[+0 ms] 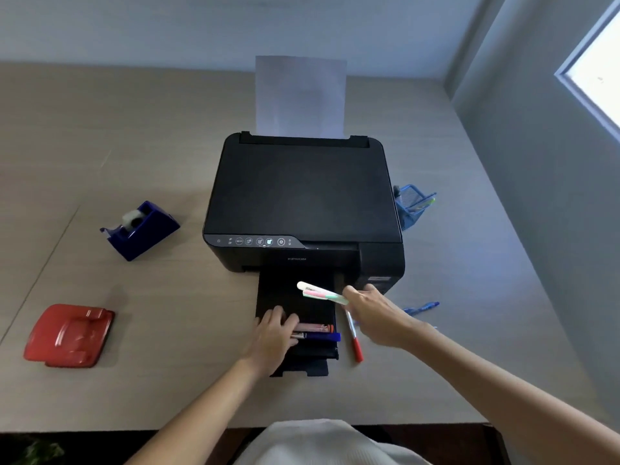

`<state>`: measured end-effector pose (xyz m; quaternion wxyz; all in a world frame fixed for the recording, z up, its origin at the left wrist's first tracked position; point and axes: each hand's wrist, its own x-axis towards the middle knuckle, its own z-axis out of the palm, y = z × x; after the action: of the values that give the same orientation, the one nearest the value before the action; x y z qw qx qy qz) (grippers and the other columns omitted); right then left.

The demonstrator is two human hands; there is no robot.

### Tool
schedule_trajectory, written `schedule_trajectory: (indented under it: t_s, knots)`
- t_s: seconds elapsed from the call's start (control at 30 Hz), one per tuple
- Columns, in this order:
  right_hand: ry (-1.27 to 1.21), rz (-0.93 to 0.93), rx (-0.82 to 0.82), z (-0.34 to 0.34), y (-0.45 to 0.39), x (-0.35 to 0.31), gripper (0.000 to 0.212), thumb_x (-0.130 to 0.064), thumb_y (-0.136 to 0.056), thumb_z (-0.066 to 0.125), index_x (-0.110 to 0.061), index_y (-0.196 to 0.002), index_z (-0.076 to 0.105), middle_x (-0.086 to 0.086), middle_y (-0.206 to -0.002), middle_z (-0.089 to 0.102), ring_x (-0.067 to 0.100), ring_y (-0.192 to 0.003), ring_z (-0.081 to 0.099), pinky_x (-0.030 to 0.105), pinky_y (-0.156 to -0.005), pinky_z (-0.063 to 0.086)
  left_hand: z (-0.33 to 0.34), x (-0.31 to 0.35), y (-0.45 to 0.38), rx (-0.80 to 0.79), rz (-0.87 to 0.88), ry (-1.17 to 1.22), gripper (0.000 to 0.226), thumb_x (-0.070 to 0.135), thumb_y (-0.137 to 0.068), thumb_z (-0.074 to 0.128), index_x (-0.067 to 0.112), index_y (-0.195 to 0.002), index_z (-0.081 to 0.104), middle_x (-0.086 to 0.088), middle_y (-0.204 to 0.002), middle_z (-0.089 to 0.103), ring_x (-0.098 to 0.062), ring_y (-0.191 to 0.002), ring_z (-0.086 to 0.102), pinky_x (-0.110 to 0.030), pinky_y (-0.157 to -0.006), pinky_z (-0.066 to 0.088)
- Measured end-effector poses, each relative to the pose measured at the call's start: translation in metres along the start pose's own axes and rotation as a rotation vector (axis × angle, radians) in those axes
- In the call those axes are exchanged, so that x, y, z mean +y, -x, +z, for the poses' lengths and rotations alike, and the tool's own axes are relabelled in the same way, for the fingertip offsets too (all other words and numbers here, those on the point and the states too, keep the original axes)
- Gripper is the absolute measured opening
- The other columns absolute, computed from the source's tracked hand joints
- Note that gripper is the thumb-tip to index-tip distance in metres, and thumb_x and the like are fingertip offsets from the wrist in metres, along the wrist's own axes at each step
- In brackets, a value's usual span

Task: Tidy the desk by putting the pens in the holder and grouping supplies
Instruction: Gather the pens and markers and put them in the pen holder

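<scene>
My right hand (372, 312) grips a bunch of pastel pens (318, 292) and holds them above the printer's black output tray (295, 297). My left hand (273, 333) lies on that tray, its fingers on two pens, one orange-tipped (318, 327) and one dark blue (323, 336). On the desk right of the tray lies a red-capped pen (354, 340). A blue pen (424, 307) lies further right, behind my right hand. The blue mesh pen holder (414, 208) stands right of the printer with a few pens in it.
A black printer (302, 196) with paper (300, 95) in its rear feed fills the desk's middle. At the left sit a blue tape dispenser (141, 229) and, nearer, a red hole punch (68, 335). A wall with a window (597, 72) bounds the right side.
</scene>
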<state>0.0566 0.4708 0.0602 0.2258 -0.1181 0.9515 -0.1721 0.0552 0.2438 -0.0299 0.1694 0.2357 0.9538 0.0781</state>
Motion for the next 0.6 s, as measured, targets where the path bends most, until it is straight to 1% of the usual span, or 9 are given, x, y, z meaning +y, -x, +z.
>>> schedule_trajectory:
  t_s: [0.07,0.1,0.17,0.23,0.3,0.37,0.43,0.5,0.6]
  knots:
    - [-0.12,-0.027,-0.014,-0.02,0.018,0.003,0.012,-0.003,-0.096,0.045,-0.014,-0.1,0.044,-0.004,-0.082,0.054,0.01,-0.065,0.043,0.021,-0.051,0.038,-0.001,0.0,0.0,-0.001,0.048,-0.079,0.033,0.033,-0.074,0.078,0.018,-0.099,0.063,-0.004,-0.095,0.065,-0.023,-0.085,0.065,-0.036,-0.065,0.054]
    - [-0.193,-0.039,0.004,-0.03,0.026,0.007,0.014,-0.003,-0.097,0.043,-0.016,-0.096,0.041,-0.01,-0.076,0.049,0.009,-0.061,0.043,0.017,-0.05,0.04,-0.004,0.002,-0.001,-0.004,0.047,-0.123,0.032,0.035,-0.072,0.079,0.018,-0.093,0.064,-0.001,-0.088,0.066,-0.022,-0.08,0.066,-0.036,-0.062,0.053]
    - [-0.333,-0.043,0.104,-0.047,0.039,0.019,0.01,-0.007,-0.099,0.038,-0.016,-0.098,0.041,-0.012,-0.074,0.052,0.012,-0.059,0.047,0.017,-0.051,0.041,-0.019,0.009,0.0,-0.073,0.025,-0.09,0.026,0.037,-0.087,0.064,0.016,-0.101,0.059,-0.001,-0.093,0.068,-0.025,-0.088,0.064,-0.037,-0.074,0.05]
    - [-0.442,-0.016,0.221,-0.061,0.046,0.039,0.011,-0.009,-0.1,0.036,-0.012,-0.106,0.046,-0.013,-0.08,0.056,0.019,-0.063,0.05,0.026,-0.059,0.046,-0.037,0.018,0.0,-0.16,-0.031,0.094,0.017,0.035,-0.098,0.044,0.019,-0.101,0.047,-0.004,-0.094,0.064,-0.026,-0.086,0.06,-0.037,-0.075,0.044]
    - [-0.551,0.055,0.307,-0.071,0.047,0.064,0.017,-0.007,-0.1,0.037,-0.011,-0.112,0.049,-0.01,-0.081,0.056,0.017,-0.065,0.048,0.029,-0.063,0.044,-0.062,0.026,0.002,-0.264,-0.088,0.367,0.018,0.034,-0.098,0.042,0.024,-0.084,0.038,-0.002,-0.083,0.061,-0.02,-0.067,0.054,-0.044,-0.067,0.046]
    - [-0.616,0.163,0.402,-0.08,0.046,0.093,0.023,-0.004,-0.099,0.037,-0.012,-0.113,0.053,-0.003,-0.077,0.055,0.018,-0.065,0.047,0.03,-0.06,0.042,-0.1,0.039,-0.004,-0.295,-0.057,0.468,0.022,0.034,-0.098,0.043,0.024,-0.079,0.038,0.003,-0.078,0.063,-0.013,-0.061,0.051,-0.037,-0.061,0.047]
    - [-0.648,0.3,0.44,-0.088,0.039,0.125,0.027,0.001,-0.096,0.036,-0.01,-0.111,0.056,0.0,-0.073,0.055,0.018,-0.06,0.046,0.027,-0.053,0.039,-0.142,0.054,-0.017,-0.254,0.029,0.475,0.014,0.033,-0.099,0.043,0.023,-0.089,0.043,0.007,-0.076,0.062,-0.008,-0.059,0.051,-0.028,-0.062,0.045]
    - [-0.65,0.414,0.43,-0.096,0.032,0.153,0.027,0.002,-0.093,0.036,-0.008,-0.102,0.059,0.0,-0.07,0.057,0.016,-0.054,0.045,0.024,-0.048,0.037,-0.182,0.074,-0.037,-0.179,0.089,0.456,0.008,0.03,-0.1,0.043,0.024,-0.105,0.042,0.008,-0.075,0.061,-0.008,-0.057,0.051,-0.026,-0.064,0.045]
    - [-0.558,0.465,0.385,-0.11,0.02,0.18,0.02,0.0,-0.089,0.039,-0.014,-0.097,0.051,0.003,-0.075,0.065,0.014,-0.059,0.049,0.024,-0.049,0.04,-0.223,0.109,-0.083,-0.102,0.082,0.423,0.023,0.026,-0.101,0.041,0.025,-0.122,0.034,0.001,-0.083,0.062,-0.008,-0.056,0.05,-0.023,-0.058,0.043]
